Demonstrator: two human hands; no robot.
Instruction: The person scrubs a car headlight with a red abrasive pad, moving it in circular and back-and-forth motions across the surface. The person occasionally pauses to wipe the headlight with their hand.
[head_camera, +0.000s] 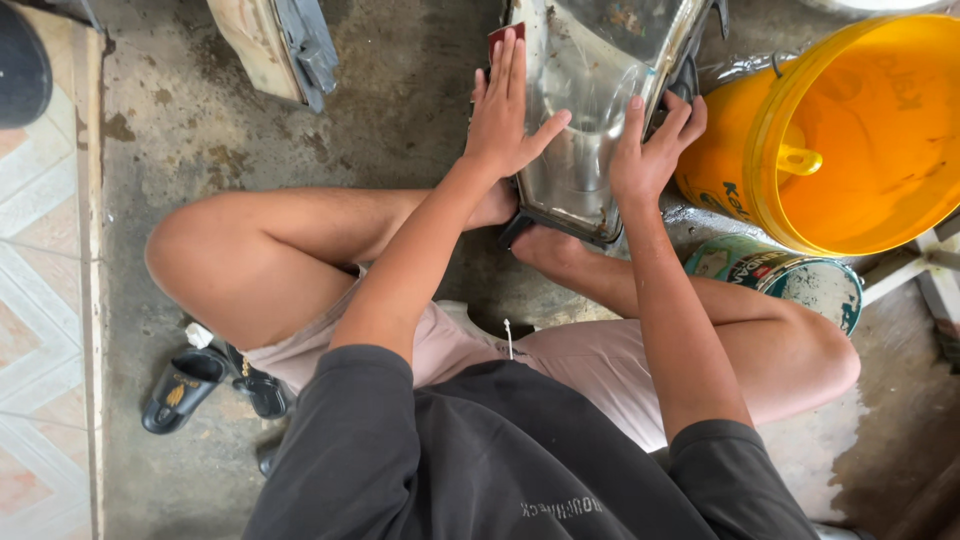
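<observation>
Head view shows a seated person with a headlight (590, 90) propped on the concrete floor (190, 120) between the feet, its clear lens facing up. The left hand (505, 115) lies flat on the lens with fingers spread, a small dark red piece (503, 35) under the fingertips, while the right hand (650, 150) grips the lamp's right edge, fingers curled around the black housing. Just right of that grip stands a yellow bucket (850, 140), a paint can (790, 275) below it, and black sandals (215, 385) lie well left.
</observation>
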